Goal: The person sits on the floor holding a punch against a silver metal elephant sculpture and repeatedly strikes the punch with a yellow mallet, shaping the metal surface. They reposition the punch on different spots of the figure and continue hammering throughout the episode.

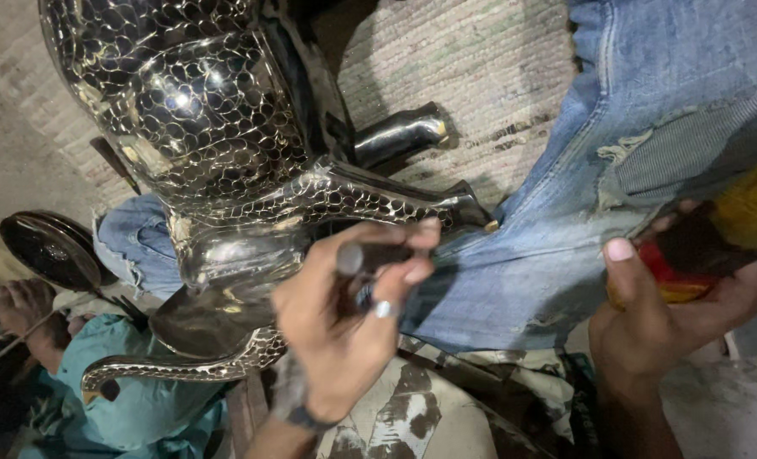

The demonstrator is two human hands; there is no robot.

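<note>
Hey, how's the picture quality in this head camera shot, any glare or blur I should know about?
Head view: bright glare spots sit on the shiny patterned metal figure; the left hand holding a small dark tool is slightly soft; the right hand and its red and yellow object are blurred at the edge; the lower left corner is dim.

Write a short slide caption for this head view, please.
Left hand holds a small tool against a shiny metal animal figure; right hand grips a red-yellow object.

We take this for a floor-level metalcraft workshop: just above our hands stands a shiny hammered-metal animal figure (217,127) on a woven mat (472,68). Left of the hands, another person's hand (21,310) works beside a dark round metal dish (51,246).
</note>
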